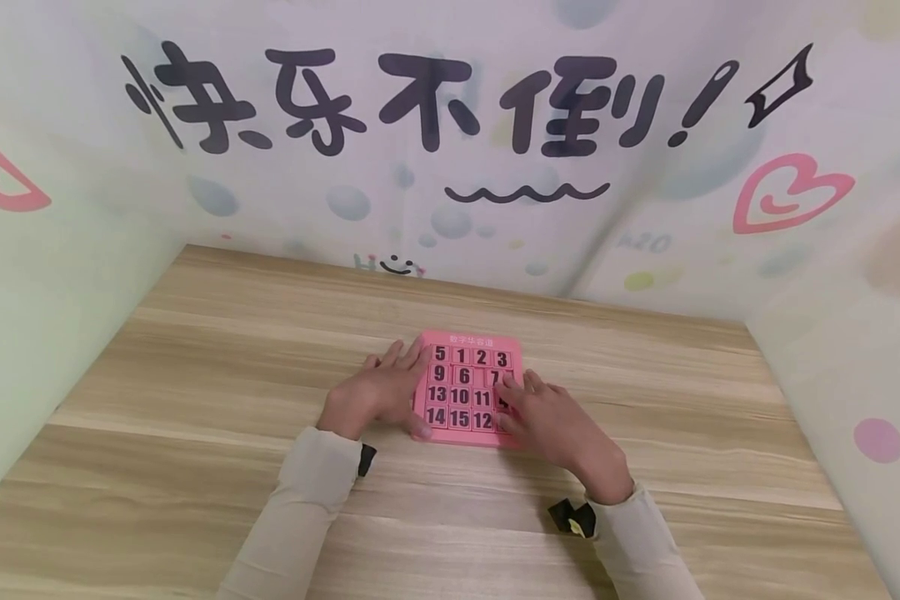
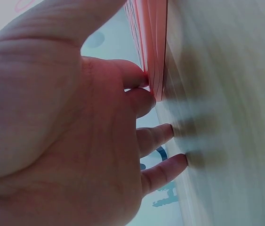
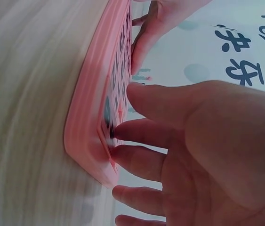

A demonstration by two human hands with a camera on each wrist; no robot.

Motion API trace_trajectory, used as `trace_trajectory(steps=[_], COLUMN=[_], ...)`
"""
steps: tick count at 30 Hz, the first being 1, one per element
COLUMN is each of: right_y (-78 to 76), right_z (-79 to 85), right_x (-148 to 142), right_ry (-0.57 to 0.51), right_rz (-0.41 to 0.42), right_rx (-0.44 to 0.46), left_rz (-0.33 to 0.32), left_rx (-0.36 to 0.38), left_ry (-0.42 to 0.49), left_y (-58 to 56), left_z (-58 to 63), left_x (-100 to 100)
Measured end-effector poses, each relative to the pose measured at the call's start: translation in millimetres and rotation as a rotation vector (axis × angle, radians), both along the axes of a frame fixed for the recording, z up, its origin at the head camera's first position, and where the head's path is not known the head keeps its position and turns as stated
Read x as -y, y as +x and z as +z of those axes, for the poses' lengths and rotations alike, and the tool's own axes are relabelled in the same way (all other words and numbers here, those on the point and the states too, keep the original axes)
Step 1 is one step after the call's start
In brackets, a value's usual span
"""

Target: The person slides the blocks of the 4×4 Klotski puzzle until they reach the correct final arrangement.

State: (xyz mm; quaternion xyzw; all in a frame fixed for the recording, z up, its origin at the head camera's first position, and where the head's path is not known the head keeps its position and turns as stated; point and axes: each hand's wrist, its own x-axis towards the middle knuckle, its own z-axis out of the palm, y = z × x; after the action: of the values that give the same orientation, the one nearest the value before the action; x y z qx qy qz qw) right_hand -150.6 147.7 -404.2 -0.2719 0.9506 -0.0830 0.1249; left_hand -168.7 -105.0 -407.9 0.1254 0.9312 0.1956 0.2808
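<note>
A pink sliding number puzzle [image 1: 465, 437] lies flat on the table, its dark-numbered tiles facing up. Its top row reads 5, 1, 2, 3, and a gap shows between the 6 and the 7 tile [image 1: 494, 377]. Along the left edge my left hand [image 1: 371, 392] rests with spread fingers, its thumb at the lower left corner; in the left wrist view two fingertips touch the frame and two touch the table. My right hand [image 1: 558, 421] reaches over the right side, fingertips on the tiles near the 7 and partly covering the right column.
The wooden table [image 1: 232, 333] extends around the puzzle. Behind it hangs a white printed backdrop [image 1: 420, 208] with large black characters, and pale walls stand at both sides. Dark straps [image 1: 572, 518] show at both wrists.
</note>
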Motion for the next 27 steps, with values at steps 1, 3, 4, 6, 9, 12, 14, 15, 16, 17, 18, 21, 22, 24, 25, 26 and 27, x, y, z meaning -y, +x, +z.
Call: trace_trajectory(steps=[1, 3, 4, 6, 9, 12, 14, 15, 16, 17, 18, 21, 22, 24, 25, 26, 27], right_y=[0.0, -0.2, -0.2, -0.3, -0.2, 0.0, 0.3, 0.4, 0.5, 0.6, 0.8, 0.8, 0.8, 0.8, 0.7, 0.5, 0.5], right_z=[-0.3, -1.2, -1.4, -1.8, -1.9, -1.7, -1.7, -1.8, -1.9, -2.1, -2.5, -3.6, -4.0, -4.6, -4.8, -5.1, -5.4], right_x=[0.4, 0.8, 1.1, 1.4, 1.9, 2.6, 3.1, 3.3, 3.7, 3.9, 4.3, 5.4, 5.7, 6.3, 6.5, 6.8, 7.0], right_ry=[-0.002, -0.004, -0.002, -0.002, 0.000, -0.002, -0.006, -0.008, -0.010, -0.012, -0.013, -0.017, -0.018, -0.018, -0.018, -0.018, -0.016], right_rz=[0.000, 0.002, 0.005, 0.008, 0.011, 0.011, 0.012, 0.013, 0.014, 0.015, 0.016, 0.019, 0.022, 0.030, 0.035, 0.042, 0.048], right_rx=[0.001, 0.000, -0.001, -0.002, 0.003, 0.006, 0.002, -0.002, -0.004, -0.007, -0.009, -0.015, -0.018, -0.029, -0.037, -0.045, -0.053], left_rz=[0.001, 0.003, 0.005, 0.006, 0.005, 0.004, 0.004, 0.005, 0.004, 0.003, 0.003, 0.003, 0.003, 0.006, 0.006, 0.008, 0.010], left_rx=[0.000, 0.001, 0.002, 0.004, 0.005, 0.004, 0.002, 0.002, 0.002, 0.002, 0.002, 0.003, 0.003, 0.005, 0.006, 0.006, 0.009], left_ry=[0.000, 0.001, 0.002, 0.006, 0.009, 0.009, 0.007, 0.007, 0.006, 0.004, 0.003, -0.002, -0.003, -0.003, -0.003, 0.000, 0.002], left_y=[0.0, 0.0, -0.1, -0.1, 0.1, 0.0, -0.2, -0.3, -0.3, -0.3, -0.3, 0.0, 0.1, 0.2, 0.2, 0.2, 0.2], left_z=[0.2, 0.7, 1.0, 1.5, 1.6, 0.9, 0.2, 0.1, 0.0, 0.0, 0.0, 0.8, 1.2, 1.5, 2.0, 2.1, 2.4], left_x=[0.0, -0.2, -0.2, -0.4, -0.4, -0.2, 0.1, 0.1, 0.1, 0.1, 0.1, 0.0, -0.1, -0.1, -0.2, -0.2, -0.3])
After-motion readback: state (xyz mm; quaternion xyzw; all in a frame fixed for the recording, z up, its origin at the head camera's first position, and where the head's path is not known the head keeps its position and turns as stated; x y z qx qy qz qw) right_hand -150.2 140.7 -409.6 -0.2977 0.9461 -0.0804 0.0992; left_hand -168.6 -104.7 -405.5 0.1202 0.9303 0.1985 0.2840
